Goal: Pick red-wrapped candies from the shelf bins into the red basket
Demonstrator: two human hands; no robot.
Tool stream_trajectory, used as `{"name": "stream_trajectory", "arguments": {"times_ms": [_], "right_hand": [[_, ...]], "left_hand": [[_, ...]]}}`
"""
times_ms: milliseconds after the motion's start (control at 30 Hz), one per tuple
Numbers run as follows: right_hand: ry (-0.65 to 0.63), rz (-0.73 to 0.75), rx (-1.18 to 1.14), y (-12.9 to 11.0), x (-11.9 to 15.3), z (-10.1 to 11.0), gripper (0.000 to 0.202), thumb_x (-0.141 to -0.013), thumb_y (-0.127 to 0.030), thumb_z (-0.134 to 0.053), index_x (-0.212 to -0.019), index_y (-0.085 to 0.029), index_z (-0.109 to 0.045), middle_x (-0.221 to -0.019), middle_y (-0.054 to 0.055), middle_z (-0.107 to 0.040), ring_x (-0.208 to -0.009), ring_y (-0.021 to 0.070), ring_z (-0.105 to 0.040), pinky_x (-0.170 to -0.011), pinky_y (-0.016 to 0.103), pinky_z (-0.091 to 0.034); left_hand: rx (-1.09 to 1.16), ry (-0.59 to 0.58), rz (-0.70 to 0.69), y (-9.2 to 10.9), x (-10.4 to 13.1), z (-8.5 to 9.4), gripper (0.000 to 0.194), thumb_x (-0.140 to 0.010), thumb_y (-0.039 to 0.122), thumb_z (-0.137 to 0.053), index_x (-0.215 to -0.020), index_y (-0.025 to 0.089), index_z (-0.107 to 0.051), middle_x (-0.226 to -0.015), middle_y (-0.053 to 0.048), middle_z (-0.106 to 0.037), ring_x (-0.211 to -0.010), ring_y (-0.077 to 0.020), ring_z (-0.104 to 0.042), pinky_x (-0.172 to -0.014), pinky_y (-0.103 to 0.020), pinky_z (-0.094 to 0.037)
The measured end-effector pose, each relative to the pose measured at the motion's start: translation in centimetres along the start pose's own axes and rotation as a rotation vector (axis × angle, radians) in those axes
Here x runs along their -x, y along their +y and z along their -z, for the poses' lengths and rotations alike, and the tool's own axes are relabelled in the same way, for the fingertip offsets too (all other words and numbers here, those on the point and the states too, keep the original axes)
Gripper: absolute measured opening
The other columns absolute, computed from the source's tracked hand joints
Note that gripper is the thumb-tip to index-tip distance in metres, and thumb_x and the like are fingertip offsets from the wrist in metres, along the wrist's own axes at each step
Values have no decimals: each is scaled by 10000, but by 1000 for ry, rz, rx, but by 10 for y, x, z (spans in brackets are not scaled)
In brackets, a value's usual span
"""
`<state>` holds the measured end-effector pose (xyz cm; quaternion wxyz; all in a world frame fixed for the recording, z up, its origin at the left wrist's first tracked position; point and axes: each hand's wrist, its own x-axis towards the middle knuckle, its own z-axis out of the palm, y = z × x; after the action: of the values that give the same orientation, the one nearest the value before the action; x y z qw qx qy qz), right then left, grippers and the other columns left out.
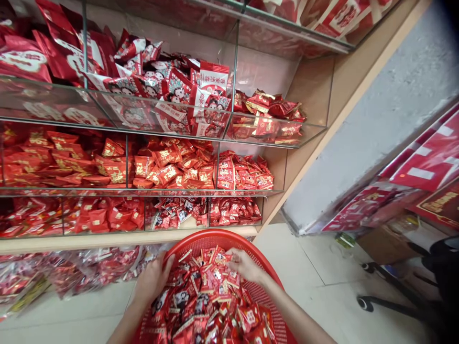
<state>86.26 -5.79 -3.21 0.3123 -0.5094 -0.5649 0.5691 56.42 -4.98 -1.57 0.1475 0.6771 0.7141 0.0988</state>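
A round red plastic basket (267,260) is below me, heaped with small red wrapped sweets (215,294), some printed with cartoon figures. My left hand (153,279) grips the basket's left rim, its thumb over the edge on the inner side; the other fingers are partly hidden. Inside the basket, near the right far wall, my right hand (245,264) rests at the top of the heap. Its fingers are bent and slightly apart, touching the packets, with none clearly held.
A shelf unit with clear dividers holds red packets (165,165) in several compartments. Larger packets (179,91) fill an upper row. Bagged goods (96,265) lie beneath. At right are a grey wall (355,138), a wheeled chair base (394,291) and a cardboard box (389,239).
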Motion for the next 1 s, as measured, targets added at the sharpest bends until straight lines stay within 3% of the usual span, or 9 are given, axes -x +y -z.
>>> {"name": "stream_trajectory", "arguments": {"times_ms": [200, 367, 600, 733, 800, 867, 1000], "right_hand": [[-96, -170, -80, 2, 0, -3, 510, -538, -563, -737, -811, -182, -539, -556, -64, -559, -530, 134, -564, -553, 265, -419], [-108, -197, -115, 9, -4, -19, 459, -529, -516, -758, -757, -176, -551, -567, -58, -570, -519, 116, -562, -531, 243, -413], [96, -218, -245, 30, -7, -51, 498, -511, -549, -741, -731, -201, -460, -515, -60, -570, -521, 163, -621, -494, 256, -436], [108, -296, -179, 33, 6, -63, 446, -586, -562, -690, -714, -225, -428, -508, -47, -582, -496, 181, -619, -456, 265, -429], [161, -286, 17, 23, 10, -60, 398, -656, -565, -636, -668, -229, -423, -465, -42, -554, -421, 167, -573, -406, 250, -374], [255, -176, 244, -2, 12, -47, 371, -736, -542, -570, -610, -222, -432, -465, -26, -544, -383, 139, -527, -395, 239, -332], [410, 197, 507, -92, 8, 1, 359, -852, -480, -445, -621, -208, -491, -511, -15, -560, -430, 115, -501, -464, 230, -361]], "left_hand": [[-11, -15, 2, 2, 3, 3, 461, -881, 490, -241, -1084, 207, -543, -881, -97, -712, -855, -265, -660, -669, -303, -437], [-18, -23, 14, 2, 3, 2, 492, -881, 508, -222, -1108, 205, -538, -904, -105, -711, -883, -275, -658, -686, -316, -441], [-3, -37, 20, 3, 3, 5, 507, -879, 510, -203, -1082, 203, -551, -890, -104, -717, -865, -260, -669, -698, -317, -447], [26, -53, 23, 1, 1, 3, 520, -874, 517, -192, -1096, 194, -534, -919, -114, -711, -904, -269, -664, -734, -338, -451], [42, -49, 14, 0, 1, 1, 531, -873, 521, -183, -1117, 189, -518, -937, -119, -706, -923, -275, -659, -744, -349, -452], [45, -47, 10, -1, 0, 0, 533, -871, 520, -178, -1116, 190, -517, -927, -117, -706, -917, -279, -660, -735, -354, -453], [39, -55, 15, -1, 0, 1, 506, -870, 507, -190, -1086, 198, -528, -891, -106, -711, -884, -278, -669, -718, -356, -455]]}}
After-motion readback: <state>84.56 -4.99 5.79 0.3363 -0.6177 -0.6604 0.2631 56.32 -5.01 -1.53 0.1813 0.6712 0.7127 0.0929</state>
